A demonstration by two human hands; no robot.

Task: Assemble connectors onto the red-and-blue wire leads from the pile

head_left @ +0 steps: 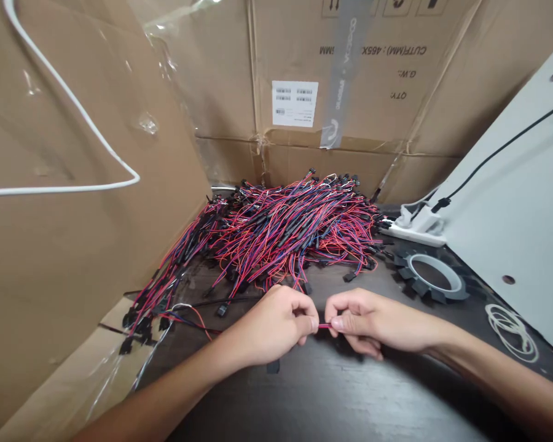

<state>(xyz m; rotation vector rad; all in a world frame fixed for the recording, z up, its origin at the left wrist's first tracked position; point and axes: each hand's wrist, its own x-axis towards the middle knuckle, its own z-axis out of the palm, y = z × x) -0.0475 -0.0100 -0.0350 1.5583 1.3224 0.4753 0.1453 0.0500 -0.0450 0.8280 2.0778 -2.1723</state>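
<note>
Between my two hands a short stretch of thin red and dark wire shows, held level above the dark table. My left hand pinches one side of it between thumb and fingers. On the other side my right hand is closed on the same wire in a pinch. The fingers hide the rest of the wire. Just beyond the hands lies a big heap of red, blue and black wire harnesses with black connectors. A small black piece rests below my left hand.
A roll of tape with dark tabs round it lies to the right, near a coiled pale cord. A white power strip stands behind. Cardboard walls the left, a large carton the back, a white panel the right.
</note>
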